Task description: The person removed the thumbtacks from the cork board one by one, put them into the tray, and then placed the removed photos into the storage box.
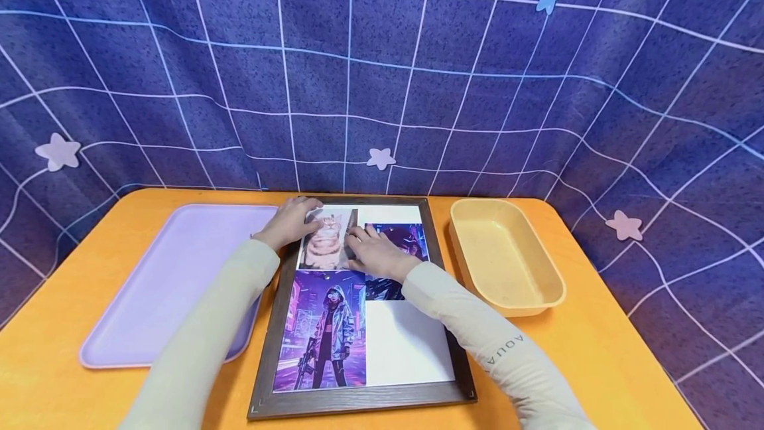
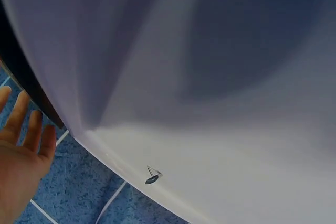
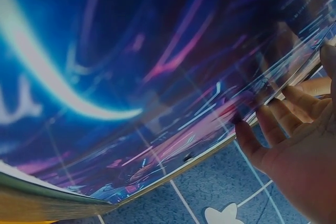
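Note:
A cat picture card lies in the upper left of a dark wooden picture frame. My left hand rests at the card's left side, over the frame's upper left border, fingers loosely extended. Fingers of my right hand touch the card's right edge. Below the cat card lies a neon picture of a hooded figure. Partly under my right hand and sleeve is another dark neon picture. The frame's lower right shows a white backing. In the right wrist view, my right hand is beside glossy neon artwork.
A lilac tray lies left of the frame on the orange table. In the left wrist view, a small metal pin-like item appears on a pale surface. To the right stands a yellow bin. Blue gridded cloth hangs behind.

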`<state>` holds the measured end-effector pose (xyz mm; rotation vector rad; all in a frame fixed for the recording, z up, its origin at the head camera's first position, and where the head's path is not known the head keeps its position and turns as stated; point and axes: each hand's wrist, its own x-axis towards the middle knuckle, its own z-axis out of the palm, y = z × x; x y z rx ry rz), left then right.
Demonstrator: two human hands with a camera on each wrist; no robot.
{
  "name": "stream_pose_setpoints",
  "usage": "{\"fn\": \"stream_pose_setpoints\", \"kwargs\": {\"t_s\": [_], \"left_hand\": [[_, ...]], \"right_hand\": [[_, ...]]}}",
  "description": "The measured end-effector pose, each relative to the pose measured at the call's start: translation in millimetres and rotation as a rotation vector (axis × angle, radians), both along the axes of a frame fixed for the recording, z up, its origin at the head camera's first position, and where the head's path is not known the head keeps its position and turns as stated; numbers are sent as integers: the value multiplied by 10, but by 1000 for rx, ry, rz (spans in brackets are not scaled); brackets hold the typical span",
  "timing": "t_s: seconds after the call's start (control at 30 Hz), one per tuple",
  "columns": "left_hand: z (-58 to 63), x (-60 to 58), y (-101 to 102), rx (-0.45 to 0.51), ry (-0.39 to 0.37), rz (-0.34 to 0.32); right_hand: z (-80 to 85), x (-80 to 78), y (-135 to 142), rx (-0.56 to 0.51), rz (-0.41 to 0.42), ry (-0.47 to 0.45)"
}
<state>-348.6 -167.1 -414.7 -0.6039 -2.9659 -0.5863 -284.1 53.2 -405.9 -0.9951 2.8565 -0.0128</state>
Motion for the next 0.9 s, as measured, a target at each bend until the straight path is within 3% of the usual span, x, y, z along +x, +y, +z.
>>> {"fn": "stream_pose_setpoints", "kwargs": {"t_s": [0.3, 0.9], "left_hand": [[18, -13, 8, -34, -25, 51], [66, -21, 42, -18, -60, 44]], "right_hand": [[-24, -18, -3, 7, 5, 18], [-2, -12, 0, -1, 3, 7]]}}
